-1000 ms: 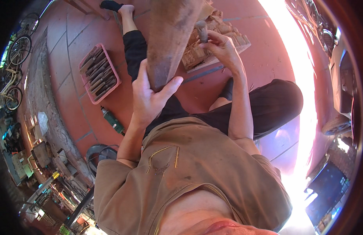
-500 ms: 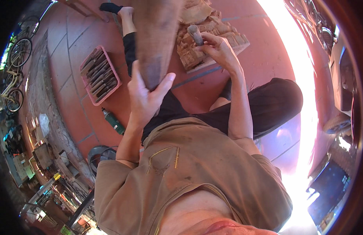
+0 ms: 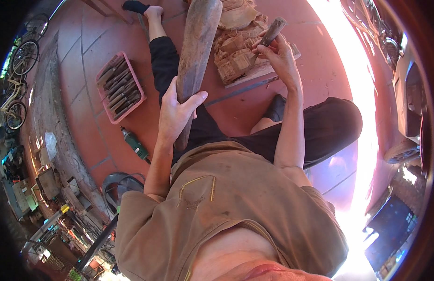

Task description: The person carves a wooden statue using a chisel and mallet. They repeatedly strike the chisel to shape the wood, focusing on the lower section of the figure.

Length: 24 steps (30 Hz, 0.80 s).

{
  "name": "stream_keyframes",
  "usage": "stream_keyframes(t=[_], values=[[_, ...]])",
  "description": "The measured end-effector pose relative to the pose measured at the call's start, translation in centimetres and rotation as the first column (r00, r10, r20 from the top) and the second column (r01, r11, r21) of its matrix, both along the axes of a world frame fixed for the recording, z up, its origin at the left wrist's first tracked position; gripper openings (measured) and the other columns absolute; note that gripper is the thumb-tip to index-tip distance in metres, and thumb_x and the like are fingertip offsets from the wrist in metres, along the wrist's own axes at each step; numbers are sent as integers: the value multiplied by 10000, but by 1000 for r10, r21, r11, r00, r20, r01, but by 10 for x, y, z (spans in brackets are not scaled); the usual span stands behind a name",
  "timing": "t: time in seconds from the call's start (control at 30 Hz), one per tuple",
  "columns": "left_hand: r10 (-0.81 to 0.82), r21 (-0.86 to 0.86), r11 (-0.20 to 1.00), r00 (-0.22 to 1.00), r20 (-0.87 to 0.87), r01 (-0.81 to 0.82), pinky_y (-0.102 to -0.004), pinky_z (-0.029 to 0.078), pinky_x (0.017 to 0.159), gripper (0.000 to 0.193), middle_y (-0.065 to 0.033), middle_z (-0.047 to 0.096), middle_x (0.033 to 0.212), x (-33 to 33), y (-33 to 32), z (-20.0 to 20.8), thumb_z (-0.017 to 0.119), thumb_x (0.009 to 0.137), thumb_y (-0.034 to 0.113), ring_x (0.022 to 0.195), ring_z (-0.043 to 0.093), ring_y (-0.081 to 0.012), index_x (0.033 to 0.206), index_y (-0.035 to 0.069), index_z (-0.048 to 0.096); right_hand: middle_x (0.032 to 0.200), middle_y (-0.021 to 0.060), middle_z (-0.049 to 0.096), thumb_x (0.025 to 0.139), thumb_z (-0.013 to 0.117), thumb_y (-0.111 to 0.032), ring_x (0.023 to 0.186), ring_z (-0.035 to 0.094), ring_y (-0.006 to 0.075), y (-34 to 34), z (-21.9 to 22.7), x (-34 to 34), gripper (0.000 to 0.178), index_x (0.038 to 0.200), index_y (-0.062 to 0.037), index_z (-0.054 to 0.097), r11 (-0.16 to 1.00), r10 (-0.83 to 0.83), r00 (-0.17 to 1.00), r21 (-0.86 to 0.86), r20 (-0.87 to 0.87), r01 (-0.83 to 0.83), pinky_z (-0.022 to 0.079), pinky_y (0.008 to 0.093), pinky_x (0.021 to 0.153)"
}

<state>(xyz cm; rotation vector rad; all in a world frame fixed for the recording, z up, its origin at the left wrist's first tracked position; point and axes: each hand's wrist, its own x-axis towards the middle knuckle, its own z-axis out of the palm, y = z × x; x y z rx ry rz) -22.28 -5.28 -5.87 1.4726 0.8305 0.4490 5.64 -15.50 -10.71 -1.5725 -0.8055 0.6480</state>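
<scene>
My left hand (image 3: 175, 112) is closed around a long, flat-sided wooden mallet (image 3: 196, 51), shaped like a club. Its wide end points away from me and its thin end hangs below my fist. In the fingers of my right hand (image 3: 283, 63) is a chisel (image 3: 274, 31), its worn handle tipped up to the right. The chisel's lower end points down at a carved wooden panel (image 3: 233, 58) on the floor; whether the tip touches the wood cannot be made out. The panel has deep relief and a pale flat edge, and the mallet partly covers its left side.
A pink tray (image 3: 143, 96) of several chisels (image 3: 119, 89) lies left on the red tiled floor (image 3: 78, 61). Nearer me is a green power tool (image 3: 136, 146). My legs (image 3: 327, 122) flank the work. Bicycles (image 3: 25, 58) stand far left; strong sunlight falls along the right.
The mallet has come down from a blurred, raised position and now shows sharply. My right hand has shifted right with the chisel, which now leans to the right.
</scene>
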Motion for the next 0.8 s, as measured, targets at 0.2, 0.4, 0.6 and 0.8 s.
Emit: stream_keyframes(t=[0.2, 0.4, 0.6, 0.8], values=[[-19, -8, 1000, 1000, 11, 19, -241, 449, 494, 380, -7, 594, 812, 0, 2, -12, 779, 861, 176, 566, 529, -67, 1143, 18, 579, 1033, 101, 706, 997, 636, -126, 981, 711, 200, 13, -11, -9, 255, 1224, -46, 551, 995, 47, 995, 96, -93, -38, 595, 331, 833], [-2, -13, 1000, 1000, -12, 2, -244, 451, 492, 395, -14, 598, 812, 2, 3, -14, 785, 855, 195, 562, 535, -71, 1142, 17, 580, 1043, 109, 699, 1005, 613, -105, 974, 715, 215, 23, -24, -11, 204, 1189, -45, 547, 995, -11, 992, 98, -124, 23, 600, 340, 835], [-12, 5, 1000, 999, -36, 12, -244, 459, 495, 395, -20, 605, 810, 4, 5, -14, 782, 857, 210, 559, 538, -73, 1136, 14, 582, 1042, 106, 698, 1011, 600, -102, 974, 716, 219, 24, -30, -6, 206, 1199, -49, 534, 986, 5, 975, 161, -221, 31, 605, 351, 848], [-65, 49, 996, 995, -70, 69, -251, 457, 502, 430, -25, 615, 825, 11, 13, -11, 785, 855, 219, 564, 542, -85, 1169, 9, 580, 1002, 70, 685, 978, 661, -110, 921, 707, 157, 27, -35, -8, 255, 1194, -37, 547, 988, -31, 979, 139, -201, 60, 587, 310, 771]])
